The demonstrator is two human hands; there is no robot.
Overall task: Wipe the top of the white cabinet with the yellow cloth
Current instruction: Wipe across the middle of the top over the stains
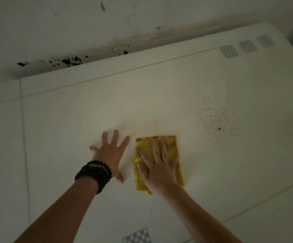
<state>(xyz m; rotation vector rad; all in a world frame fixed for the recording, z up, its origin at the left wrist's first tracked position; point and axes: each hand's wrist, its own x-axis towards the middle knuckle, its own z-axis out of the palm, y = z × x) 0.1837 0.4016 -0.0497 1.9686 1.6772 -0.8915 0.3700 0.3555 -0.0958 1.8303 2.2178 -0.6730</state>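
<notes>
The white cabinet top (72,120) fills most of the head view. A folded yellow cloth (172,146) lies flat on it near the middle. My right hand (158,165) presses down on the cloth with straight, spread fingers and covers much of it. My left hand (109,151) rests flat on the bare cabinet top just left of the cloth, fingers spread, with dark bead bracelets (94,174) around the wrist. A faint yellowish smear (157,128) shows just beyond the cloth.
A patch of small brown specks (215,122) dots the cabinet top to the right of the cloth. The white wall (89,23) behind has black chipped marks (70,61) above the cabinet's back edge. Checkered stickers sit at the far right (229,50) and near edge (137,236).
</notes>
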